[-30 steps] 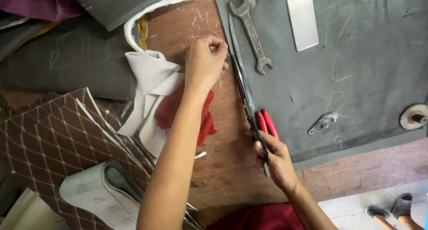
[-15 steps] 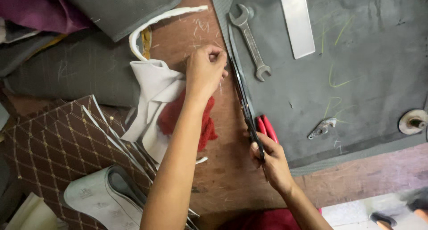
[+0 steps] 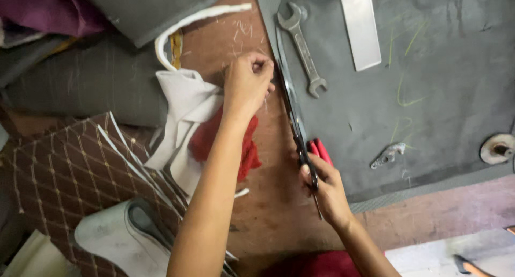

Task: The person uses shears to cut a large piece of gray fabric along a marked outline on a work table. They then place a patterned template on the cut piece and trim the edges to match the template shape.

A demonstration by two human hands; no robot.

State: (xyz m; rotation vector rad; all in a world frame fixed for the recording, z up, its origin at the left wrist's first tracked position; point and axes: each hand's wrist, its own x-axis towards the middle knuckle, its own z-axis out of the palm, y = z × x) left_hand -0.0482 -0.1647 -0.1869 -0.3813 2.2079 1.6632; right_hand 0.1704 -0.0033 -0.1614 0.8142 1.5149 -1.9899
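Observation:
My right hand [image 3: 325, 187] grips the red handles of a long pair of scissors [image 3: 292, 108], whose blades run up along the left edge of a large grey sheet [image 3: 429, 94]. My left hand [image 3: 247, 85] is closed in a fist at the sheet's edge beside the blades, pinching what looks like a thin strip of the material. The left forearm crosses over a red cloth [image 3: 228, 143] and a white cloth [image 3: 185, 110] lying on the brown worktop [image 3: 268, 223].
On the grey sheet lie a metal spanner [image 3: 301, 46], a flat steel ruler [image 3: 359, 24] and a small metal clip [image 3: 389, 154]. A round spool [image 3: 499, 148] is at the right edge. Quilted brown material [image 3: 64, 175] and dark grey fabric [image 3: 86, 78] pile at left.
The view has shifted slightly. Both hands keep their grips along the sheet's edge, with the scissors in about the same place.

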